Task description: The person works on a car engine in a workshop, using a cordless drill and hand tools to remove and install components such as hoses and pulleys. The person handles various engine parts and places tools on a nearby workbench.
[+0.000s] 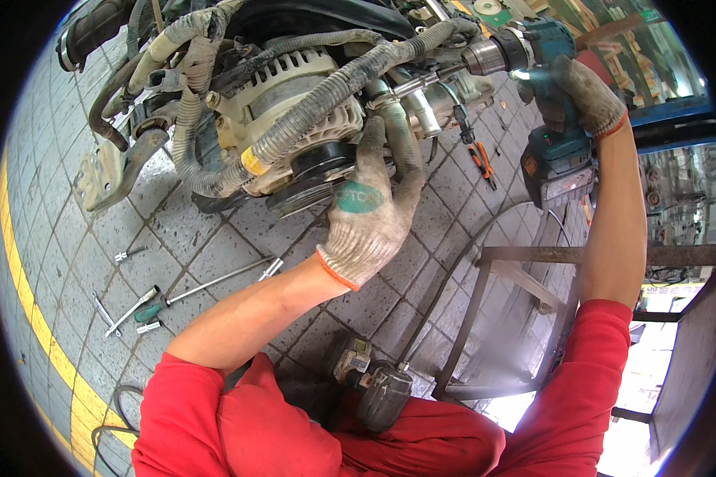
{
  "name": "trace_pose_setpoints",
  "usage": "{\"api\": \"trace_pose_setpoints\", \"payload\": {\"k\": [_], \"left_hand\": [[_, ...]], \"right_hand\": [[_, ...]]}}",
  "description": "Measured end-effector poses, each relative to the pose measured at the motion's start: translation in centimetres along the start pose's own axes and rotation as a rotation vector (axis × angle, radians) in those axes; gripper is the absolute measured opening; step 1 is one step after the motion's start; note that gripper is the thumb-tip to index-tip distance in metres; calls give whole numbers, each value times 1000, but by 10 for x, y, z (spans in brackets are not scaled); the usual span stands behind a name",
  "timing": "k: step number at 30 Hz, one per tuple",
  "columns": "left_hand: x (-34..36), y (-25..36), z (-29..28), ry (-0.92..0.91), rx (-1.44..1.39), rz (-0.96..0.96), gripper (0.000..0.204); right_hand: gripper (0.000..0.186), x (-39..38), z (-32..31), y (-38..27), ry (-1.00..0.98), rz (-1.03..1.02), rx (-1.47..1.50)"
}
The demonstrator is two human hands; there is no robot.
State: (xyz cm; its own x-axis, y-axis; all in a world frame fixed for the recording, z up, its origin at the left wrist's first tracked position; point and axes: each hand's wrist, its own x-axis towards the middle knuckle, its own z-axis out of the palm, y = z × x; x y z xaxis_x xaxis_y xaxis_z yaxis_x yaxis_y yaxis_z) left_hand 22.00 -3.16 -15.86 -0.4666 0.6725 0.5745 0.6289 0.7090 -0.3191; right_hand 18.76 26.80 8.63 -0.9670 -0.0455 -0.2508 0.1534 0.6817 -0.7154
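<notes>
Right hand, knit-gloved, closed round the power drill, upper right; trigger finger hard to make out. Shiny round bar runs from its chuck; far end lost among engine parts. Left hand, ribbed cuff, reaches beside the black pulley; some fingertips obscured, grip I can't tell. Dusty corrugated hose hides part of the slotted metal housing.

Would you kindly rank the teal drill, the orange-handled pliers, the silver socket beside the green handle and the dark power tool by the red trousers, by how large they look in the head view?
1. Teal drill
2. Dark power tool
3. Orange-handled pliers
4. Silver socket
</notes>
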Motion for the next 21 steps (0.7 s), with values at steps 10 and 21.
{"api": "trace_pose_setpoints", "payload": {"k": [10,21], "left_hand": [[7,-12,-7,-81,380,266,58],[1,-6,5,17,-23,78,55]], "right_hand": [[82,9,-14,34,-56,66,97],[84,17,-18,36,30,60,62]]}}
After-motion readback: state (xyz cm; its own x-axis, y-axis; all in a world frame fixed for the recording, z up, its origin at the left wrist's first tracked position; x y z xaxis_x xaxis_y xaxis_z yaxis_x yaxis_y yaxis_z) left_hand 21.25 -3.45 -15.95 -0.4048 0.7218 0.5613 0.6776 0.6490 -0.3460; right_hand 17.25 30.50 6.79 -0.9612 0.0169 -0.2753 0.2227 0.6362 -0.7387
